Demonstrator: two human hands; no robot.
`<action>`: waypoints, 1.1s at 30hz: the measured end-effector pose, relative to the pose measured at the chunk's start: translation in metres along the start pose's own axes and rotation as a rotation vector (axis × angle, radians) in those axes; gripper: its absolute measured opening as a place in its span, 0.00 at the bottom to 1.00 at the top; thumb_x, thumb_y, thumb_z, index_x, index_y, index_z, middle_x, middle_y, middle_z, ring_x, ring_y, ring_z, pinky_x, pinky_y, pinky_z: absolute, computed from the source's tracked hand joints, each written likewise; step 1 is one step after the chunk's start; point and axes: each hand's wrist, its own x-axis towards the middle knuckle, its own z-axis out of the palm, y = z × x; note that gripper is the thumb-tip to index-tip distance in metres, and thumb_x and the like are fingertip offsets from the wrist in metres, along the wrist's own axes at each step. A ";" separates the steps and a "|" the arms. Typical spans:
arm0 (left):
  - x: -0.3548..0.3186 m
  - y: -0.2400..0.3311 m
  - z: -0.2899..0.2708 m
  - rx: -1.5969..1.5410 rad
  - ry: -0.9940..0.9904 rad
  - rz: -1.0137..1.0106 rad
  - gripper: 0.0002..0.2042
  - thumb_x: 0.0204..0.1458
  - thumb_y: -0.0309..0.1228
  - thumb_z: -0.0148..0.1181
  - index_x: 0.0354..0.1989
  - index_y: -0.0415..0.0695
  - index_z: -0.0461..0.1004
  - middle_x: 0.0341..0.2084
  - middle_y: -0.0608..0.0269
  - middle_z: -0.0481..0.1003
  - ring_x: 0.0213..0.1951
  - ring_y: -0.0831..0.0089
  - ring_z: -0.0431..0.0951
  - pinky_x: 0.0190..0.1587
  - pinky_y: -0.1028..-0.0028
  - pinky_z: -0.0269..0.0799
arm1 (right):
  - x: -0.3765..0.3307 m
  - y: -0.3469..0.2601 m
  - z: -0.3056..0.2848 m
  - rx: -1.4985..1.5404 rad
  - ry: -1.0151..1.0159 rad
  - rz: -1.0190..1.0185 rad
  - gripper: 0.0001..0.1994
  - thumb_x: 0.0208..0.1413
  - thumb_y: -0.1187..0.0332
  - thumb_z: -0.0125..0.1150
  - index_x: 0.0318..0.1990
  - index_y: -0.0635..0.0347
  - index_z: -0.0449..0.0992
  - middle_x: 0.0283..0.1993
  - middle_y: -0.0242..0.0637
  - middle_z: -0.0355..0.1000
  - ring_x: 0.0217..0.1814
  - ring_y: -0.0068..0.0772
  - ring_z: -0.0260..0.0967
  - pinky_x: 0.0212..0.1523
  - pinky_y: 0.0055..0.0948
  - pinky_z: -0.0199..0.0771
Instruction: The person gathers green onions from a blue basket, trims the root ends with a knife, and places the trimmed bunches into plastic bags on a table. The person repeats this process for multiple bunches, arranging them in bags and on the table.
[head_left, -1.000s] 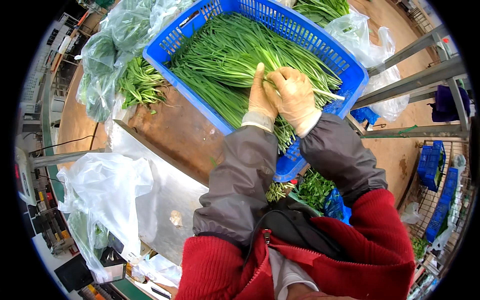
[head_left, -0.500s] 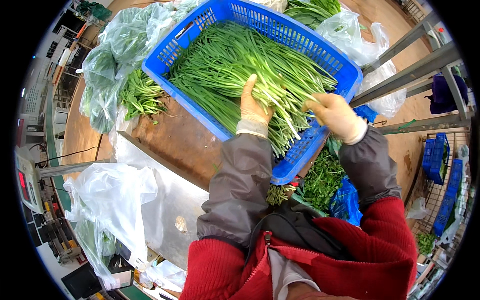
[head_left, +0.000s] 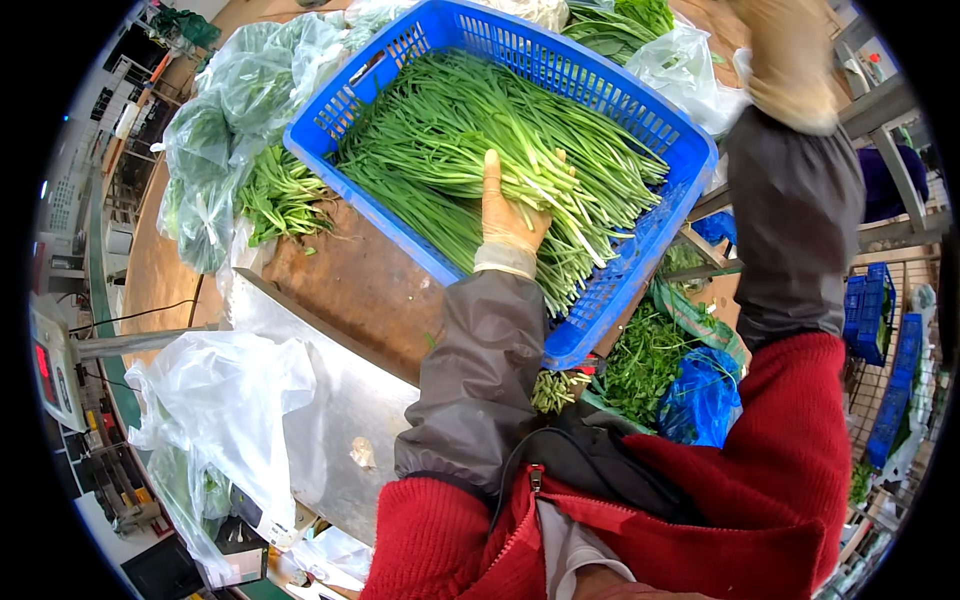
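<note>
Where our tan-gloved left hand (head_left: pixel 512 218) rests in the blue slotted plastic crate (head_left: pixel 565 345) at upper centre of the frame, its fingers are clamped around a bundle of long, thin green stalks (head_left: pixel 560 195) lying there; our tan-gloved right hand (head_left: pixel 793 70) blurs at upper right, and we cannot tell its fingers' state.

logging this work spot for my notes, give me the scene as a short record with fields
container: rectangular blue slotted plastic crate, holding long thin green stalks
left hand: tan-gloved, gripping a pale-ended bunch of stalks
right hand: tan-gloved, blurred, raised right of the crate; grip unclear
left of crate: clear plastic bags of leafy greens
lower left: whitish translucent plastic bag
lower right: shiny blue plastic bag
</note>
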 end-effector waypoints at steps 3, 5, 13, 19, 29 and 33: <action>0.003 -0.012 0.007 0.022 -0.006 -0.025 0.30 0.51 0.56 0.52 0.51 0.42 0.67 0.48 0.51 0.70 0.51 0.48 0.69 0.56 0.47 0.61 | -0.015 0.110 0.091 -0.754 -0.453 -0.331 0.12 0.58 0.63 0.47 0.38 0.63 0.72 0.28 0.44 0.71 0.32 0.42 0.71 0.33 0.34 0.71; -0.001 -0.004 0.001 0.052 0.003 0.008 0.31 0.50 0.57 0.52 0.52 0.42 0.67 0.47 0.53 0.71 0.52 0.52 0.69 0.57 0.50 0.61 | -0.081 0.079 0.133 -0.631 -0.775 -0.301 0.10 0.57 0.63 0.48 0.37 0.58 0.73 0.27 0.43 0.73 0.29 0.45 0.74 0.27 0.39 0.72; -0.005 -0.002 0.007 0.146 0.267 -0.007 0.18 0.48 0.37 0.62 0.44 0.40 0.67 0.33 0.57 0.75 0.39 0.62 0.75 0.46 0.61 0.72 | -0.149 0.027 0.104 -0.535 -1.166 0.266 0.26 0.55 0.45 0.47 0.31 0.64 0.75 0.31 0.49 0.73 0.35 0.48 0.72 0.36 0.43 0.70; -0.006 0.002 0.005 0.073 0.098 -0.045 0.13 0.49 0.28 0.56 0.42 0.36 0.68 0.33 0.54 0.75 0.34 0.64 0.77 0.39 0.66 0.77 | -0.156 0.097 0.105 -0.210 -0.706 0.372 0.35 0.50 0.45 0.58 0.54 0.69 0.66 0.56 0.56 0.63 0.60 0.48 0.60 0.58 0.35 0.61; -0.107 0.019 0.076 -0.108 -0.210 -0.177 0.27 0.48 0.29 0.55 0.56 0.31 0.57 0.44 0.54 0.69 0.40 0.70 0.72 0.43 0.71 0.73 | -0.153 0.114 0.105 0.087 -0.794 0.601 0.32 0.51 0.52 0.59 0.59 0.63 0.61 0.45 0.44 0.71 0.33 0.29 0.69 0.33 0.26 0.70; -0.133 0.033 0.099 -0.061 -0.251 -0.145 0.27 0.50 0.29 0.54 0.58 0.31 0.55 0.44 0.55 0.69 0.41 0.70 0.72 0.44 0.70 0.71 | -0.140 0.106 0.137 0.062 -0.988 0.587 0.23 0.46 0.55 0.62 0.44 0.64 0.75 0.31 0.41 0.75 0.30 0.31 0.72 0.35 0.29 0.70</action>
